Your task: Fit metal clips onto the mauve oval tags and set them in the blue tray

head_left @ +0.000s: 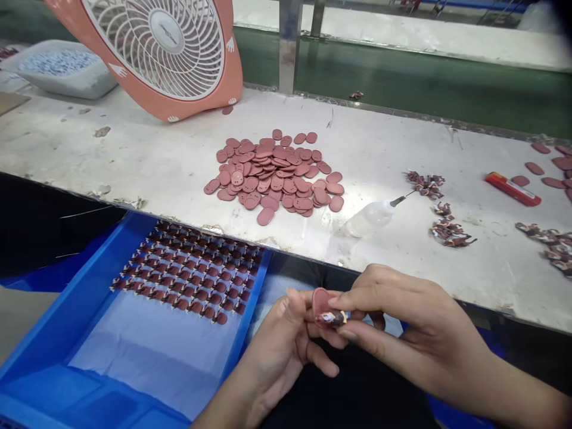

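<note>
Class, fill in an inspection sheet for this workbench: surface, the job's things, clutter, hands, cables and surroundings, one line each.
Surface: pale, stained worktable, scuffed and spotted.
Job's things: small oval piece with a patterned bit at its lower end, pinched between both hands; heap of reddish oval pieces; blue tray with assembled pieces in rows.
Clutter: squeeze bottle with needle tip lying down; red lighter; small bunches of patterned bits; loose scraps.
Hands: left hand and right hand both closed on the piece.
Cables: nothing seen.
Surroundings: pink fan, grey bin of small parts, metal post, green floor beyond.
</note>
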Available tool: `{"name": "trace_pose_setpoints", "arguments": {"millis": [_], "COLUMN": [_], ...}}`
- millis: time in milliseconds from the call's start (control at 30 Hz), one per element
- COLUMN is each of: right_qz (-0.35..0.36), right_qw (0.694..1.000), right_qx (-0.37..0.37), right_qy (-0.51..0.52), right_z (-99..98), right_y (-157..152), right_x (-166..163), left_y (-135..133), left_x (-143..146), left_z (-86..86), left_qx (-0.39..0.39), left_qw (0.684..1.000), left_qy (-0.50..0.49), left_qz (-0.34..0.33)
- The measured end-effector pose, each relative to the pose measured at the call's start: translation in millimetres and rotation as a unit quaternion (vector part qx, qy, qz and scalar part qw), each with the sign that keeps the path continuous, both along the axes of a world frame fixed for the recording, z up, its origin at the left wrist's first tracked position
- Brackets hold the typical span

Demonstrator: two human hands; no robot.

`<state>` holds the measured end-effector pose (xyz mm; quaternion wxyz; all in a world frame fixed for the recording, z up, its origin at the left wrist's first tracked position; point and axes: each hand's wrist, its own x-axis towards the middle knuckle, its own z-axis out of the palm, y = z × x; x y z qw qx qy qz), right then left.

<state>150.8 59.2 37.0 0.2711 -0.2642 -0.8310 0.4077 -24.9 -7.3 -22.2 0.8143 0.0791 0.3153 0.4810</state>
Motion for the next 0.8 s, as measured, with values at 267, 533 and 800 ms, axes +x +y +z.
{"name": "trace_pose_setpoints", "arguments": {"millis": [267, 533, 800], "right_qz": [-0.103, -0.052, -0.012], "right_qw": [0.954, 0.950, 0.950], "right_qx": [0.283, 0.305, 0.312], "right_qy": [0.017, 0.033, 0.006], "right_z": [-37.9, -55.0, -49.3], "right_y": [-12.8, -19.4, -22.7], "right_x": [-30.4, -63.1, -39.7], "left_y": [-14.4, -24.9, -82.7], "left_x": [-3.1, -22.4, -104.8], "left_z": [3.1, -1.6, -58.8], "left_qx": [0.008, -0.032, -0.149], "left_qw": [0.949, 0.901, 0.719], "left_qy": [0.210, 0.345, 0.670], "left_qz": [0.236, 0.260, 0.111]}}
